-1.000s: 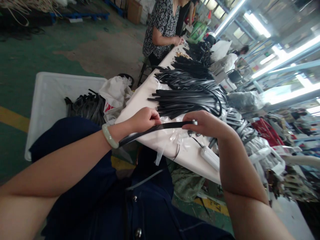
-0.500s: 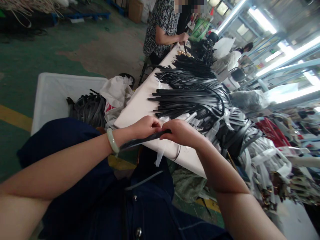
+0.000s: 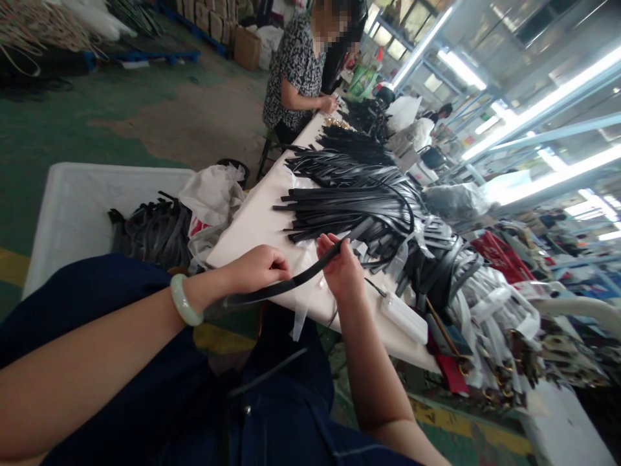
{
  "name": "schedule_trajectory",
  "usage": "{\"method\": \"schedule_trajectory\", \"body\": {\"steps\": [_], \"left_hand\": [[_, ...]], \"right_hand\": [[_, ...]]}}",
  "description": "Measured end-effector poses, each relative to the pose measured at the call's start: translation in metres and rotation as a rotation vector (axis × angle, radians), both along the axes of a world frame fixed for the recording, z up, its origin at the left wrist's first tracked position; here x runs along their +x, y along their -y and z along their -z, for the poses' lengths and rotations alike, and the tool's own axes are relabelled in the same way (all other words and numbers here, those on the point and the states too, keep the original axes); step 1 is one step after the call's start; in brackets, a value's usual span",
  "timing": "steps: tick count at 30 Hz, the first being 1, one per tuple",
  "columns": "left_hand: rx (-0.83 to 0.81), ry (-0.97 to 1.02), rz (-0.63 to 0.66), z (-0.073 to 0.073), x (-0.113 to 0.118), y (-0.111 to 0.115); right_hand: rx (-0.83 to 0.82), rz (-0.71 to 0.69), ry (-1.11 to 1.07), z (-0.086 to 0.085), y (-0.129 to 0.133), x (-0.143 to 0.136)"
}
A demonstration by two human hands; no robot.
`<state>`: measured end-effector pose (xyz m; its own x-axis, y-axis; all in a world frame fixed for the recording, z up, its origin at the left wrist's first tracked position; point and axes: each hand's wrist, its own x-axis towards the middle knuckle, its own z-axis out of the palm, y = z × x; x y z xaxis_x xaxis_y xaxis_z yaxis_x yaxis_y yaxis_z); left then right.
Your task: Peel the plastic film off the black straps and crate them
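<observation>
My left hand [image 3: 264,266], with a pale bangle at the wrist, is closed in a pinch on a black strap [image 3: 310,273]. The strap runs out beyond both sides of it, and its near end hangs over my lap. Palm up, my right hand [image 3: 339,265] holds the strap farther along, between the thumb and the loosely stretched fingers. The strap's far end points toward a pile of black straps [image 3: 339,206] on the white table [image 3: 252,217].
Left of the table stands a white bin [image 3: 116,169] with dark straps inside. A white plastic box [image 3: 405,318] with a cord lies at the table's near edge. White-wrapped straps [image 3: 485,310] are heaped at right. A co-worker [image 3: 294,77] works at the far end.
My hands have moved apart along the strap. The right hand has turned palm up, and the strap now stretches past it. The whole view has shifted, bringing the white plastic box into sight.
</observation>
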<state>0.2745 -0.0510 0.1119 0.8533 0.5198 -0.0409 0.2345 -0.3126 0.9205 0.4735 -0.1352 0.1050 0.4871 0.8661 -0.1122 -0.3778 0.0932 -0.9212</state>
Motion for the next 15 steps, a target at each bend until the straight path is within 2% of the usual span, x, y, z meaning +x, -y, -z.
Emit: {"method": "schedule_trajectory", "body": {"steps": [3, 7, 9, 12, 15], "left_hand": [[-0.111, 0.078, -0.105, 0.001, 0.004, 0.0], [-0.215, 0.206, -0.161, 0.003, 0.008, 0.002], [-0.228, 0.195, -0.176, 0.006, 0.008, 0.002], [-0.303, 0.203, -0.194, 0.01, 0.009, 0.002], [-0.564, 0.257, -0.198, 0.013, 0.01, 0.004]], "right_hand": [[0.127, 0.039, 0.197, 0.002, 0.005, -0.03], [0.013, -0.069, 0.347, 0.016, 0.02, -0.065], [-0.017, -0.106, 0.299, 0.022, 0.021, -0.071], [0.023, -0.113, 0.247, 0.022, 0.02, -0.071], [0.068, -0.082, 0.391, 0.017, 0.02, -0.074]]}}
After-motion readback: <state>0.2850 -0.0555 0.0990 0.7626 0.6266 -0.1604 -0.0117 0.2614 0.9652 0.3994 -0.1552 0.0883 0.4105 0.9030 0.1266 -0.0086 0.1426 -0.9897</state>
